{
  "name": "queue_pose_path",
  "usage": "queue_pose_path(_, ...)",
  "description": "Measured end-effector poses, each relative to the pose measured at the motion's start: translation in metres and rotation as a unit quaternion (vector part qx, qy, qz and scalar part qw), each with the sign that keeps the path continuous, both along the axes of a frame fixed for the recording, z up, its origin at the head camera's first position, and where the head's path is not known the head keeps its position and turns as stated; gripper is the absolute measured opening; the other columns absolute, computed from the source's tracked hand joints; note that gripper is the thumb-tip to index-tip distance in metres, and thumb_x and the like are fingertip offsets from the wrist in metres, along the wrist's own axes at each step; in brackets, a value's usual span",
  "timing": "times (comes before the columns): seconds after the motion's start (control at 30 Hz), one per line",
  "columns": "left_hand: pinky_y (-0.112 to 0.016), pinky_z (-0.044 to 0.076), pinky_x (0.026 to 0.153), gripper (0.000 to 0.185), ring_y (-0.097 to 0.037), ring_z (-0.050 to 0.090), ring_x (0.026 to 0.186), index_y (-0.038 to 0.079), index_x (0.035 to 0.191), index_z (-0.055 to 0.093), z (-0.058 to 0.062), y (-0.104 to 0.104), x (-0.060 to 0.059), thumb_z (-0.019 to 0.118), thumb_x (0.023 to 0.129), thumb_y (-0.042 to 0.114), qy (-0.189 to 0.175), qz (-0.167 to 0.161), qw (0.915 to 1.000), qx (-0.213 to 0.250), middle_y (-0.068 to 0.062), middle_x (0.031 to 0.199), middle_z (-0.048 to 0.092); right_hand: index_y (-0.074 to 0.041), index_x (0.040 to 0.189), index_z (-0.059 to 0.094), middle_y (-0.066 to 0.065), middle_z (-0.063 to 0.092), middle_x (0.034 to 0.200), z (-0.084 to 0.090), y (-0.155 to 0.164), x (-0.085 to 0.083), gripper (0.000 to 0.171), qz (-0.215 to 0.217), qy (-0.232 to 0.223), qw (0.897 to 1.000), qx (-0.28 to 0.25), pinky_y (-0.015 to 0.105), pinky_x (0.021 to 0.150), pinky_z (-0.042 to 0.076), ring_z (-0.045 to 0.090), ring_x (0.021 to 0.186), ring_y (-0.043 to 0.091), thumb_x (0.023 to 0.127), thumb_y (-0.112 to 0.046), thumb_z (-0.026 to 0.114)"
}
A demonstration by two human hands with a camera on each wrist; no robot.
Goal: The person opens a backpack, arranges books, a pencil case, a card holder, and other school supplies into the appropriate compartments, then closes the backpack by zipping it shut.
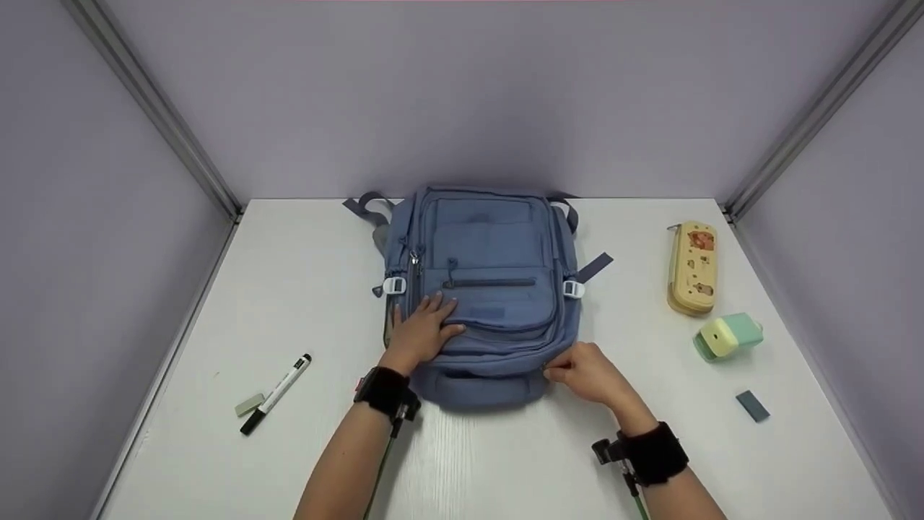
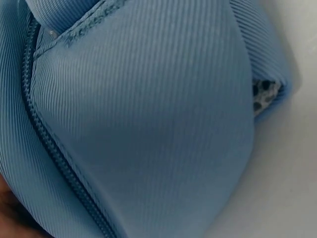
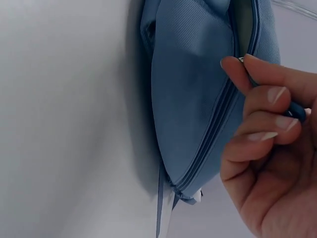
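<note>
A blue backpack (image 1: 491, 245) lies front side up on the white table, its top end toward me. My left hand (image 1: 421, 332) rests with spread fingers on the lower left of its front. At the near right corner my right hand (image 1: 588, 372) pinches a zipper pull (image 3: 241, 59) between thumb and forefinger. In the right wrist view the zipper (image 3: 210, 126) is closed on one side of the pull and parted on the other, showing a pale lining. The left wrist view shows blue fabric and a closed zipper (image 2: 54, 148) close up.
On the right lie a yellow pencil case (image 1: 693, 271), a green and yellow pencil sharpener (image 1: 729, 337) and a dark eraser (image 1: 753, 406). A black-and-white marker (image 1: 278, 393) lies at left against a small grey-green block (image 1: 250, 404). Pale walls (image 1: 476, 94) stand around the table.
</note>
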State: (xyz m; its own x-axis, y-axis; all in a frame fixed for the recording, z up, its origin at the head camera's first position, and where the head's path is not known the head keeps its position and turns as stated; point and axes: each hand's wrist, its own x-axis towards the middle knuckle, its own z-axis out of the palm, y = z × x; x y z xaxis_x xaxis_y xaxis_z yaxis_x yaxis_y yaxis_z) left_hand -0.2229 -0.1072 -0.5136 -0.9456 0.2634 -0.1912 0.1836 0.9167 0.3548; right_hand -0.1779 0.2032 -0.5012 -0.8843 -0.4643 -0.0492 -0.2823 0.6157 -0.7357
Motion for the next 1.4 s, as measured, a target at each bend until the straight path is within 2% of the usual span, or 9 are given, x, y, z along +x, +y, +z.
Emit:
queue_pose_path(0.33,-0.067,0.005,0.109,0.064,-0.029,0.018,0.147,0.025,0.154,0.033,0.003,0.008,-0.006,0.042,0.099,0.056,-0.016,0.015,0.9998,0.004,-0.007,0.160,0.023,-0.005,0.087,0.079,-0.002,0.068,0.070,0.006,-0.032,0.012,0.008,0.013,-0.009,0.999,-0.027,0.026,0.055,0.045,0.052,0.058,0.006,0.087,-0.008,0.072)
queue_pose_path(0.53,-0.067,0.007,0.109,0.064,-0.029,0.020,0.146,0.025,0.153,0.035,0.005,0.012,-0.007,0.043,0.098,0.056,-0.010,0.021,0.9997,-0.007,-0.007,0.159,0.024,-0.005,0.085,0.079,-0.003,0.072,0.075,0.005,-0.049,0.015,0.008,0.020,0.028,0.999,-0.035,0.025,0.057,0.048,0.056,0.059,0.003,0.086,-0.007,0.072)
queue_pose_path(0.73,-0.067,0.008,0.109,0.065,-0.030,0.021,0.146,0.024,0.153,0.036,0.005,0.014,-0.007,0.045,0.097,0.056,-0.001,0.022,0.9997,-0.014,-0.007,0.159,0.025,-0.007,0.070,0.074,-0.013,0.054,0.057,0.002,-0.066,0.017,0.018,0.033,0.042,0.998,-0.034,0.022,0.049,0.036,0.042,0.049,0.000,0.088,-0.007,0.071)
queue_pose_path(0.9,-0.068,0.010,0.108,0.065,-0.032,0.024,0.145,0.021,0.151,0.039,0.006,0.009,-0.002,0.048,0.097,0.056,0.020,0.009,0.9997,-0.010,-0.010,0.157,0.029,-0.009,0.073,0.075,-0.013,0.057,0.061,-0.003,-0.071,0.019,0.015,0.026,0.048,0.998,-0.031,0.023,0.051,0.040,0.047,0.052,0.001,0.088,-0.008,0.071)
queue_pose_path(1.03,-0.066,0.020,0.107,0.058,-0.032,0.039,0.138,0.015,0.145,0.050,0.010,0.007,0.007,0.056,0.097,0.048,0.068,0.004,0.9975,0.021,-0.013,0.149,0.044,-0.010,0.069,0.073,-0.014,0.054,0.058,-0.004,-0.068,0.021,0.020,0.012,0.040,0.999,-0.028,0.023,0.049,0.039,0.045,0.051,0.001,0.088,-0.013,0.072)
queue_pose_path(1.13,-0.060,0.033,0.103,0.045,-0.032,0.053,0.124,0.007,0.133,0.060,0.012,0.010,0.017,0.063,0.097,0.035,0.157,-0.014,0.9850,0.069,-0.015,0.132,0.058,-0.011,0.066,0.070,-0.016,0.048,0.055,-0.003,-0.064,0.021,0.024,0.003,0.037,0.999,-0.025,0.022,0.048,0.036,0.041,0.049,0.001,0.089,-0.017,0.072)
queue_pose_path(1.27,-0.046,0.047,0.086,0.020,-0.025,0.061,0.094,0.005,0.108,0.064,0.013,0.019,0.037,0.069,0.091,0.016,0.293,-0.059,0.9425,0.149,-0.008,0.100,0.062,-0.010,0.069,0.071,-0.017,0.045,0.054,0.003,-0.060,0.021,0.024,-0.001,0.039,0.999,-0.027,0.022,0.048,0.035,0.040,0.048,0.000,0.091,-0.020,0.071)
queue_pose_path(1.33,-0.039,0.046,0.076,0.013,-0.019,0.056,0.080,0.008,0.096,0.060,0.014,0.024,0.047,0.069,0.087,0.009,0.326,-0.084,0.9220,0.191,-0.002,0.087,0.057,-0.009,0.069,0.071,-0.016,0.044,0.054,0.006,-0.060,0.021,0.025,0.000,0.043,0.999,-0.029,0.022,0.048,0.034,0.040,0.047,0.001,0.091,-0.020,0.070)
queue_pose_path(1.4,-0.032,0.042,0.065,0.015,-0.013,0.049,0.068,0.011,0.087,0.056,0.016,0.029,0.056,0.070,0.083,0.007,0.329,-0.111,0.9124,0.216,0.002,0.077,0.051,-0.010,0.068,0.070,-0.016,0.044,0.054,0.009,-0.061,0.022,0.025,0.000,0.048,0.998,-0.030,0.022,0.048,0.033,0.039,0.047,0.001,0.091,-0.020,0.070)
